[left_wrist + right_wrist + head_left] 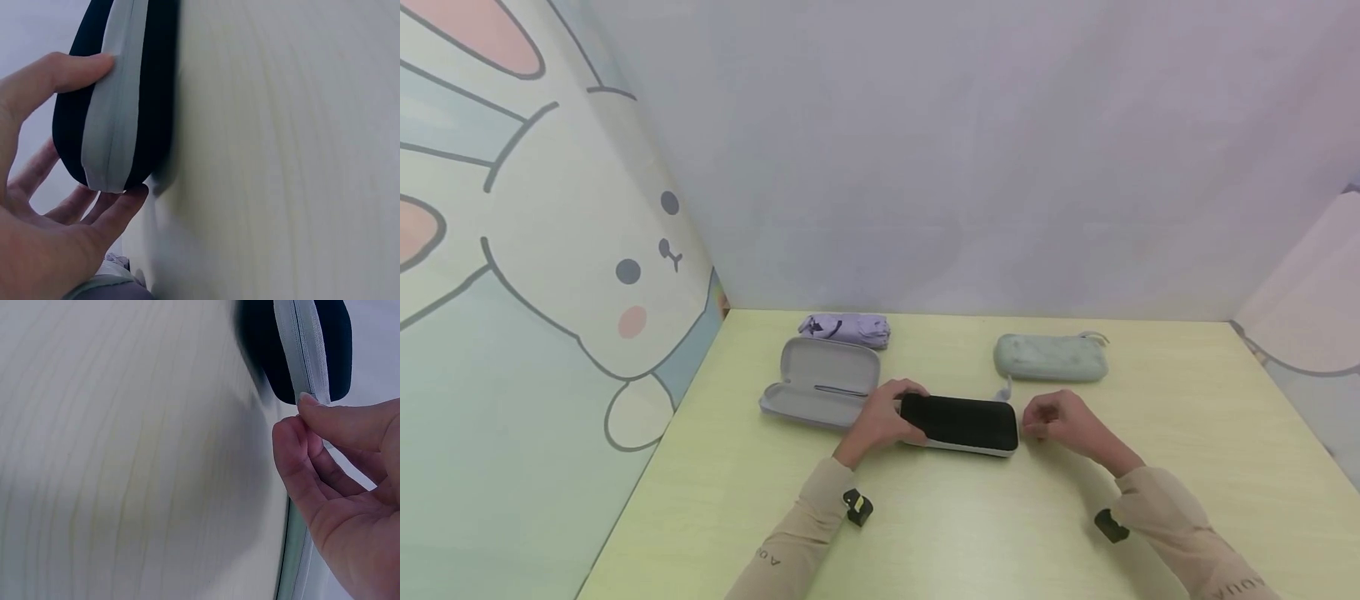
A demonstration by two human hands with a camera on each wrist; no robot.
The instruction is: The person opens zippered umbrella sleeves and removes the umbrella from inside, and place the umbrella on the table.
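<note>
A black zip case (962, 423) with a pale zipper band (112, 125) lies in front of me at mid-table. My left hand (880, 419) grips its left end, thumb on the near side and fingers around the end and far side. At the opposite end is my right hand (1063, 421), its thumb and index finger pinched together at the end of the zipper (303, 356). Whatever part they pinch is hidden by the fingertips. The zipper looks closed along the stretch shown in the right wrist view.
Left of the black case, a grey hard case (831, 362) lies open with a thin dark strip inside. Behind it is a purple rolled bundle (850, 329), perhaps a folded umbrella. A pale green pouch (1051, 358) lies back right, near a small whitish piece (1004, 390).
</note>
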